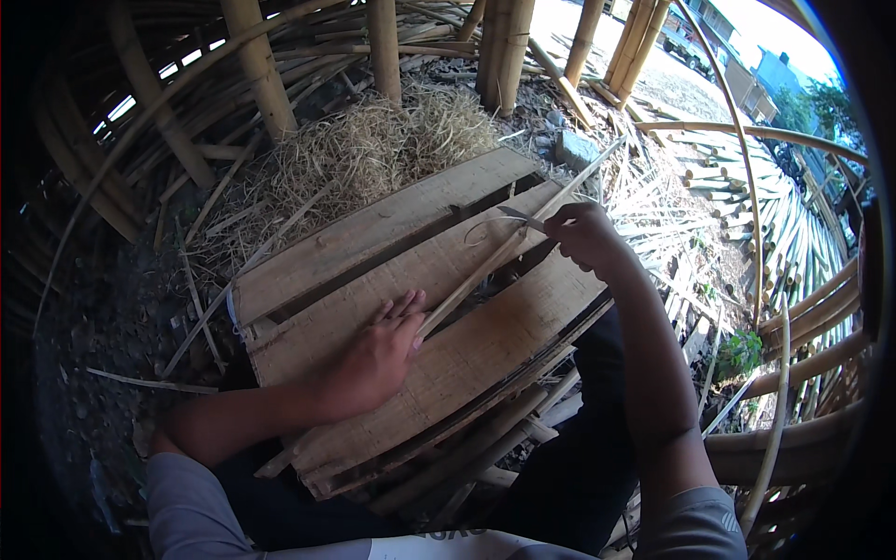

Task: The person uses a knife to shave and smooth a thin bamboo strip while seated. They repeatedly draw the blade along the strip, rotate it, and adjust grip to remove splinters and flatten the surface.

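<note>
A long, thin bamboo strip (478, 285) lies slantwise across a low bench of wide, flat wooden planks (373, 238). My left hand (378, 359) rests on the planks with its fingers stretched out, at the near end of the strip. Part of that end is hidden by the hand. Farther along, my right hand (588, 241) is closed round the handle of a knife (521, 217). The blade points left and meets the strip near its middle. A thin curled shaving (474, 231) stands beside the blade.
Behind the bench is a heap of pale shavings (373, 140). Upright bamboo posts (385, 51) stand beyond it. Cut bamboo poles (793, 233) lie in piles at the right, near a small green plant (739, 355). My knees are against the bench's near side.
</note>
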### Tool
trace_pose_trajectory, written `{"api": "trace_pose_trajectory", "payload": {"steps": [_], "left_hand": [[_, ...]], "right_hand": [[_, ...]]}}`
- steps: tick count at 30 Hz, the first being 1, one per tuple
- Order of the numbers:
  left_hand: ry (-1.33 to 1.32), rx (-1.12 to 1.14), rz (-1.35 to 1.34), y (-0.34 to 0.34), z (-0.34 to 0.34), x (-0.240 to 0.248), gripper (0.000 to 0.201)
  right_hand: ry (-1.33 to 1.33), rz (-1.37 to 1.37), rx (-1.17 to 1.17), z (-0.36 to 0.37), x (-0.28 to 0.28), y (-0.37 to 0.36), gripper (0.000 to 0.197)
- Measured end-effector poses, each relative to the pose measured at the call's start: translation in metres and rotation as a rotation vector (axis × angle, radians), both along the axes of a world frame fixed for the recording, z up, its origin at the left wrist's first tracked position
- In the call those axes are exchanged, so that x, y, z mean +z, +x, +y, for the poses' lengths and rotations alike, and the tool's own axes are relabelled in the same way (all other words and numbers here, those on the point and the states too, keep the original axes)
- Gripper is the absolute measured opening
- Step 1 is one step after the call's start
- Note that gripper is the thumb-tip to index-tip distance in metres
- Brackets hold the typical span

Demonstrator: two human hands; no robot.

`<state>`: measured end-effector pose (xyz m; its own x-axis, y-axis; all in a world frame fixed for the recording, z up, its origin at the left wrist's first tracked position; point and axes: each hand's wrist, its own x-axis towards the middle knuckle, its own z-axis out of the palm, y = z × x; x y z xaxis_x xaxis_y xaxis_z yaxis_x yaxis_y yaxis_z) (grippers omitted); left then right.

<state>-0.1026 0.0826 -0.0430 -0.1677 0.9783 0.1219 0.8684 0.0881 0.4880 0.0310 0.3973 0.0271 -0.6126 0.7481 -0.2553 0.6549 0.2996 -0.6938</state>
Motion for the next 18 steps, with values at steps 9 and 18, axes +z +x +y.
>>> {"api": "trace_pose_trajectory", "payload": {"steps": [9, 18], "left_hand": [[-0.005, 0.013, 0.003, 0.001, 0.000, 0.000, 0.051], [-0.009, 0.012, -0.016, 0.001, 0.002, 0.002, 0.050]], "right_hand": [[-0.215, 0.041, 0.064, 0.025, -0.010, -0.001, 0.016], [-0.469, 0.096, 0.016, 0.022, -0.021, -0.008, 0.023]]}}
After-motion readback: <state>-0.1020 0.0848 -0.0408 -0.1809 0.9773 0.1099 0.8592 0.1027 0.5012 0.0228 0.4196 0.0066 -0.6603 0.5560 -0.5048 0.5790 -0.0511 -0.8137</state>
